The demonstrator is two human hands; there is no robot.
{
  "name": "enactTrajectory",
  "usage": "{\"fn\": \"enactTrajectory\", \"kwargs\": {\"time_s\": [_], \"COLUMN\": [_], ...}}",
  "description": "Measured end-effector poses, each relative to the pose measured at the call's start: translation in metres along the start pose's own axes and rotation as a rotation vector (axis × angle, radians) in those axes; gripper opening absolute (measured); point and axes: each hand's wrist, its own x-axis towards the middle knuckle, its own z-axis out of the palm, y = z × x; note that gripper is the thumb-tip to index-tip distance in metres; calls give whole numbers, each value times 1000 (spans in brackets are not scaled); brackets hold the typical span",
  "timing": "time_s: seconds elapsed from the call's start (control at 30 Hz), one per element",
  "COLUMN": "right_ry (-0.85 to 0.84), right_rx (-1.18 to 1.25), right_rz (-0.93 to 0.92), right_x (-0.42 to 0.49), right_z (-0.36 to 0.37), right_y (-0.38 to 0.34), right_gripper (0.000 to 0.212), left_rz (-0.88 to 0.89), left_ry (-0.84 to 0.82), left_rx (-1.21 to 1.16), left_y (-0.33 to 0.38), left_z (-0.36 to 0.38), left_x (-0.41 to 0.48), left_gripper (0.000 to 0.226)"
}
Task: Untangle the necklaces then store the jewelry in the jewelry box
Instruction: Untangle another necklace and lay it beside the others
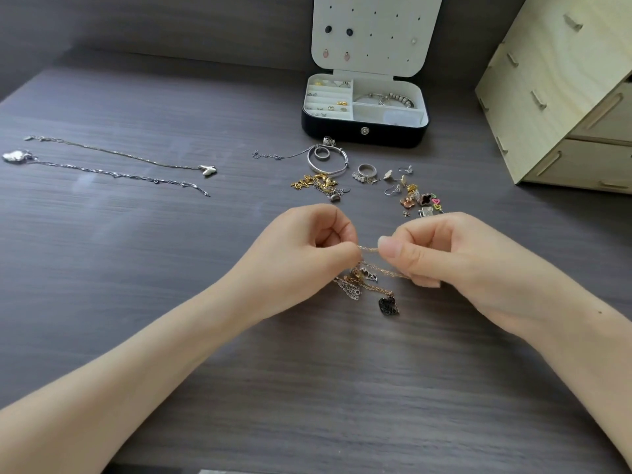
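My left hand (307,248) and my right hand (455,254) each pinch a thin gold chain stretched between them, part of a tangled clump of necklaces (359,280) that hangs below with a black swan pendant (389,305) touching the table. Two straightened silver necklaces (113,164) lie side by side at the far left. The jewelry box (364,130) stands open at the back, its white compartments holding rings, earrings and a bead bracelet, with earrings pinned in its raised lid (376,32).
Loose jewelry lies between my hands and the box: a silver bangle (327,161), a gold chain heap (316,183), a ring (366,170) and several earrings (420,196). A light wooden drawer unit (561,97) stands at the right. The table is dark grey wood (136,268).
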Motion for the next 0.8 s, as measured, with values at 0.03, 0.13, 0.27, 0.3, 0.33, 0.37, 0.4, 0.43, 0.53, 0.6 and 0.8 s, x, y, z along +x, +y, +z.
{"fn": "enactTrajectory", "kwargs": {"time_s": [0.03,0.13,0.27,0.3,0.33,0.37,0.4,0.43,0.53,0.6,0.8], "right_ry": [12,6,-36,-42,-38,-21,1,27,87,100,65], "right_rx": [41,281,479,493,491,473,448,422,376,365,390], "right_rz": [-20,-88,-173,-172,-160,-142,-125,-113,-92,-102,-180], "right_x": [0,1,2,2,1,0,0,0,1,1,1], "right_z": [-3,-9,-8,-7,-6,-5,-5,-4,-2,-1,0], "right_y": [1,5,3,1,-2,-4,-5,-5,-4,-4,-3], "right_gripper": [49,57,26,22,21,21,22,21,14,12,16], "left_rz": [-1,-13,-1,1,3,3,3,0,-3,6,52], "left_ry": [-7,-22,-34,-42,-47,-48,-47,-47,-35,-31,-74], "left_rx": [-1,14,73,80,86,96,108,117,132,123,176], "left_y": [0,0,1,1,1,1,2,1,1,0,1], "left_z": [-1,-2,-2,-2,-2,-2,-2,-1,-1,-2,-4], "left_x": [0,0,0,-1,-1,-1,-1,-1,-1,0,-2], "left_gripper": [2,13,11,10,7,6,9,11,11,11,7]}}
